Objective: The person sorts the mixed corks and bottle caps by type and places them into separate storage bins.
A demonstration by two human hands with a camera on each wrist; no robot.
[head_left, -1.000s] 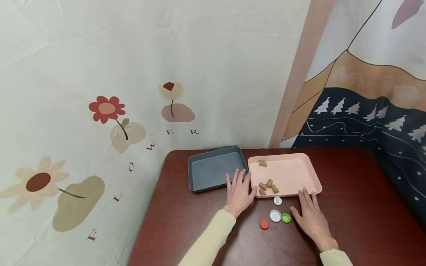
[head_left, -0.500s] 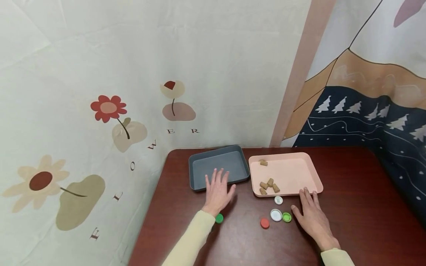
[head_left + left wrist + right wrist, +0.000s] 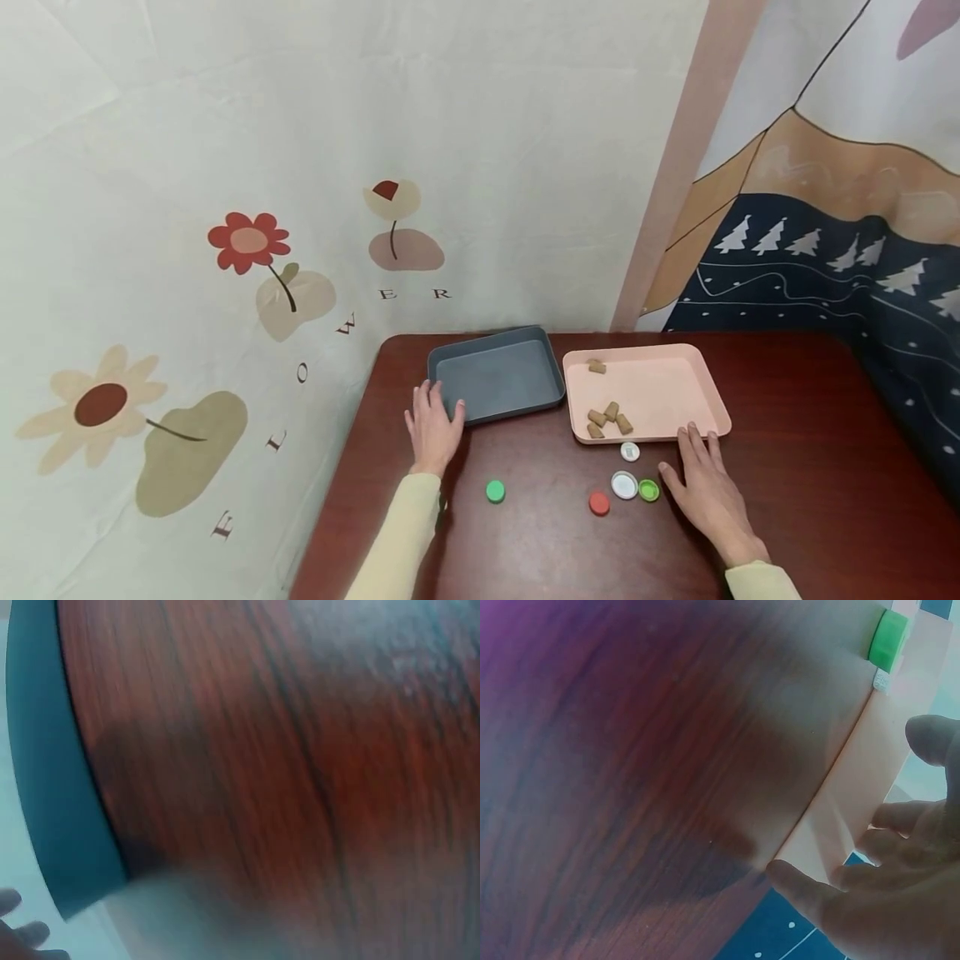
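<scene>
My left hand lies flat with straight fingers at the front left corner of the grey tray, its thumb against the rim. In the blurred left wrist view the grey tray's edge runs down the left, with fingertips at the bottom corner. My right hand rests flat on the table, fingertips at the front edge of the pink tray. The right wrist view has its fingers beside the pink tray's rim. Neither hand holds anything.
Several corks lie in the pink tray. Loose bottle caps sit on the dark wooden table: green, red, white, light green and a small white one. Fabric walls close the back and left.
My left hand slid left from between the two trays to the grey tray's front left corner, uncovering the green cap. The right hand stayed where it was.
</scene>
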